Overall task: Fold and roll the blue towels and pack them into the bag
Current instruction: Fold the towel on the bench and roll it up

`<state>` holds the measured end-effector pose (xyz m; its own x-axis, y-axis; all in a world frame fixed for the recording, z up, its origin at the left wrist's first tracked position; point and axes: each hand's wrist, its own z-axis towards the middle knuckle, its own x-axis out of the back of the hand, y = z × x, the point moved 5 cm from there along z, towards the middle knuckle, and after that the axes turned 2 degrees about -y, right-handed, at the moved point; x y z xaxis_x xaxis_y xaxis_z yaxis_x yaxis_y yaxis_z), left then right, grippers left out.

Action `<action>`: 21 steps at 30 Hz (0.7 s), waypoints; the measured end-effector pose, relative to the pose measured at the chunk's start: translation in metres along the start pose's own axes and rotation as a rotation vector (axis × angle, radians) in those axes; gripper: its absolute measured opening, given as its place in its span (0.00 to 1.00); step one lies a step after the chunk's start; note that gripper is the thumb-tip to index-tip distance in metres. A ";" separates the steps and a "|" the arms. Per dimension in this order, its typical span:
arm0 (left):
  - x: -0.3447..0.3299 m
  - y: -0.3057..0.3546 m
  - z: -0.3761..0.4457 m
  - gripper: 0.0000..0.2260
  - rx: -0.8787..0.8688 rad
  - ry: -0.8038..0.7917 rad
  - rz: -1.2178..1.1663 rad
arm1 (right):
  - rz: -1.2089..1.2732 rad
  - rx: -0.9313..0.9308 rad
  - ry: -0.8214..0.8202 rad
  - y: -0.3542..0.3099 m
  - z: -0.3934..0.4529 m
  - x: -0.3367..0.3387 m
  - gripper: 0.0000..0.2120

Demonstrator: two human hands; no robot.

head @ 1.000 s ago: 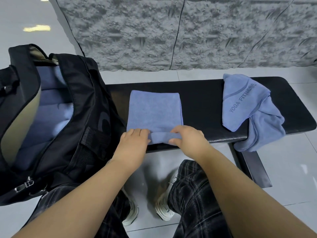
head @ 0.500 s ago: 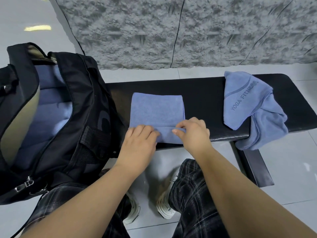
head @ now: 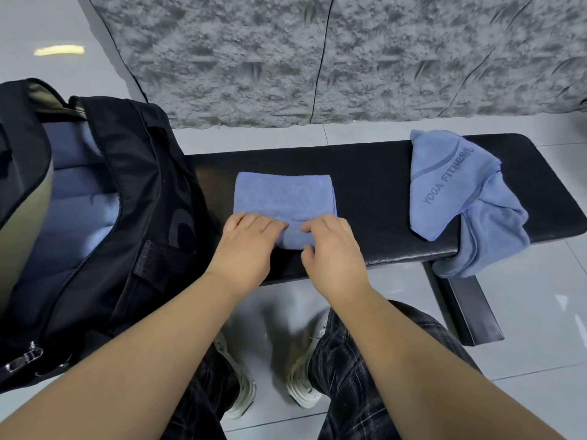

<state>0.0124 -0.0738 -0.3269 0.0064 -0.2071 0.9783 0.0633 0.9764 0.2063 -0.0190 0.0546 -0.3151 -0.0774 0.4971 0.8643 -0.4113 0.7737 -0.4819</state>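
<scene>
**Q:** Which step are you on?

**A:** You are rolling. A folded blue towel lies flat on the black padded counter, straight in front of you. Its near edge is curled into a short, thick roll, and both of your hands sit on that roll. Your left hand covers the roll's left end, its fingers together and pressed down over the top of the cloth. Your right hand covers the right end, its fingers curled over the top while the thumb tucks against the near side, so the roll is pinched there. Most of the towel beyond your hands is still flat.

**Q:** Where is everything else?

**A:** A second blue towel, printed with "YOGA FITNESS", lies loose and unfolded at the counter's right end, partly hanging off the near edge. The black bag stands open at your left, touching the counter's left end, with blue rolls already stacked inside.

**Q:** What does the next move call for?

**A:** I judge that you should push the roll away from you with even pressure from both hands, keeping the two ends level so it does not cone. Keep it tight. After that, the roll goes left into the bag, and the loose towel waits its turn.
</scene>
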 end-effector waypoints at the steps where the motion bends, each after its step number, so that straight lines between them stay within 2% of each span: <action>1: 0.002 0.000 0.002 0.22 -0.003 -0.038 -0.009 | 0.004 -0.018 -0.007 0.000 0.001 0.001 0.14; 6: 0.002 0.005 0.001 0.17 0.004 -0.262 -0.081 | -0.031 -0.058 -0.198 0.001 -0.004 0.007 0.15; 11: -0.001 0.003 -0.010 0.14 0.072 -0.367 -0.230 | -0.011 -0.048 -0.290 0.001 -0.006 0.013 0.15; 15: 0.001 0.000 0.000 0.10 0.215 -0.301 -0.209 | 0.030 0.042 -0.100 -0.008 -0.010 0.012 0.14; 18: 0.004 0.002 0.005 0.08 0.307 -0.221 -0.186 | -0.041 0.075 -0.093 -0.012 -0.017 0.004 0.18; 21: 0.011 -0.005 0.001 0.06 0.317 0.065 -0.153 | -0.138 0.102 -0.175 -0.010 -0.017 -0.012 0.28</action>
<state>0.0108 -0.0805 -0.3169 0.0850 -0.3461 0.9344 -0.2440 0.9020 0.3563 0.0011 0.0477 -0.3228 -0.1668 0.3066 0.9371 -0.5176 0.7817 -0.3479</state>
